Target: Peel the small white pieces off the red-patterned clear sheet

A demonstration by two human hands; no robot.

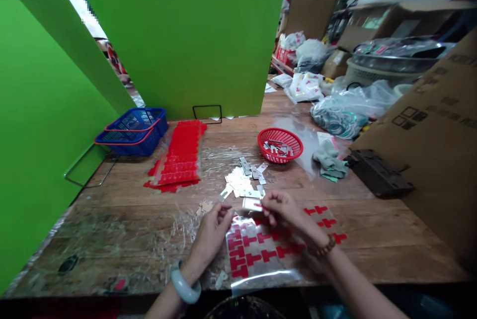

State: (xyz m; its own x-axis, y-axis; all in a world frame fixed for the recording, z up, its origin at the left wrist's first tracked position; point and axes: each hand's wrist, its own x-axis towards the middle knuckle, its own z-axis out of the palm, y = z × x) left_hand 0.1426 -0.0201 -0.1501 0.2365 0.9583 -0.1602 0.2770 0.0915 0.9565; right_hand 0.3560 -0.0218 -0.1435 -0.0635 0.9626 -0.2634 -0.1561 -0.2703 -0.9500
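My right hand (283, 211) pinches a small pale metal plate (252, 204) by its right end, where a bit of red shows near the fingertips. My left hand (213, 229) is just left of the plate, thumb and fingers closed together; what they hold, if anything, is too small to make out. Beneath both hands lies a clear sheet (266, 277) with rows of red T-shaped stickers (254, 259), partly covered by the right hand and forearm. Just beyond the hands is a loose pile of metal plates (238, 181).
A red basket (280, 145) with metal pieces stands behind the pile. To the left lie stacked red sheets (181, 152) and a blue basket (134, 132). On the right are a grey-green cloth (330, 161), a dark metal block (380, 172) and a large cardboard box (428, 150). Green panels (179, 36) stand behind.
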